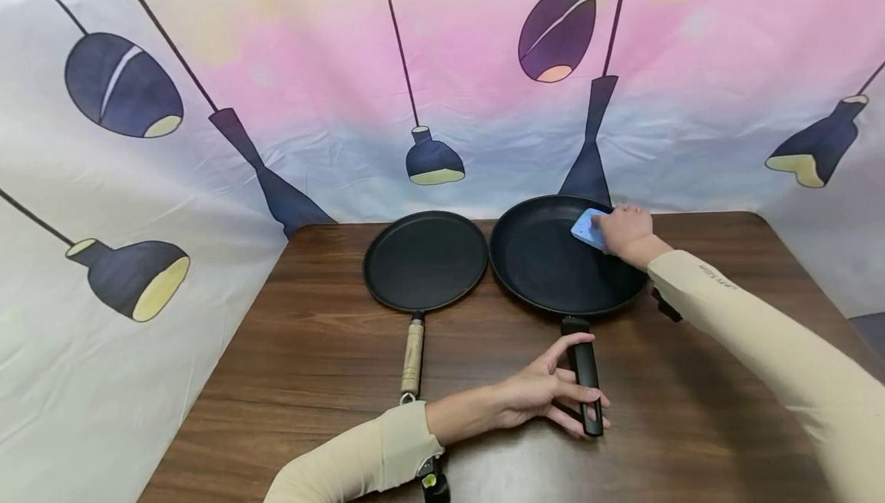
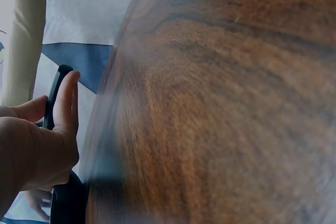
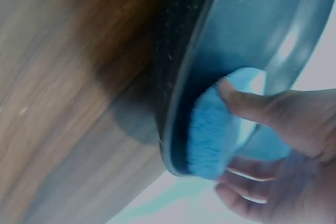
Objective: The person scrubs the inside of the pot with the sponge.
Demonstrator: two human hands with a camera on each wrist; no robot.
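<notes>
A deep black frying pan [image 1: 535, 269] sits on the wooden table, its handle [image 1: 586, 365] pointing toward me. My left hand [image 1: 542, 394] grips that handle, thumb near the pan end and the other fingers around its lower part. In the left wrist view, fingers and thumb lie on both sides of the black handle [image 2: 56, 90]. At the pan's far right inner side, my right hand [image 1: 628, 233] holds a blue sponge [image 1: 588, 229]. The right wrist view shows the sponge [image 3: 207, 135] against the pan's inner wall, pinched between thumb and fingers.
Left of the frying pan lies a flat black griddle pan [image 1: 425, 261] with a light wooden handle [image 1: 412, 357]; their rims nearly meet. Behind the brown table [image 1: 311, 319] hangs a cloth backdrop [image 1: 311, 50] printed with dark lamps. My left forearm crosses below the griddle's handle.
</notes>
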